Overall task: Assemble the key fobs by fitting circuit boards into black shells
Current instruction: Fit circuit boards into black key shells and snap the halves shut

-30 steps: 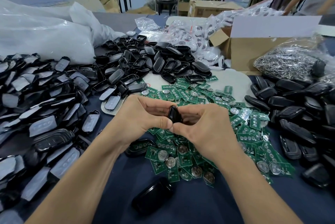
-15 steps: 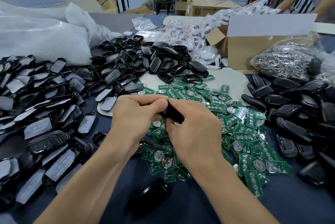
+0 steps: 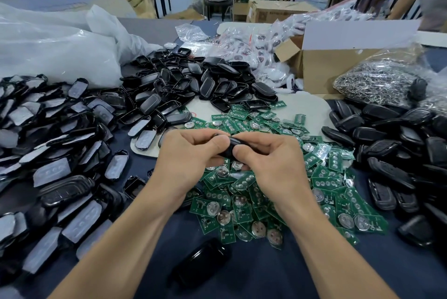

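Both hands are meeting just above the heap of green circuit boards (image 3: pixel 244 192) in the middle of the blue table (image 3: pixel 261 277). The left hand (image 3: pixel 191 153) is pinching 1 end of a black shell (image 3: pixel 231 145) between its thumb and curled fingers. The right hand (image 3: pixel 271 160) is gripping the other end the same way, thumb pressing on the near side. The shell is sitting between the 2 hands, lifted clear of the boards. Whether a board is already lying inside it, I cannot tell.

A pile of open black shells (image 3: pixel 193 81) is lying behind the boards. A second pile of closed dark shells (image 3: pixel 399 143) is spreading along the right. Film-covered shells (image 3: pixel 48 143) are crowding the left side. 1 glossy black piece (image 3: pixel 200 264) is lying alone near the table's front edge, between the forearms. A cardboard box (image 3: pixel 333 68) is standing at the back right beside a bag of metal rings (image 3: pixel 377 81).
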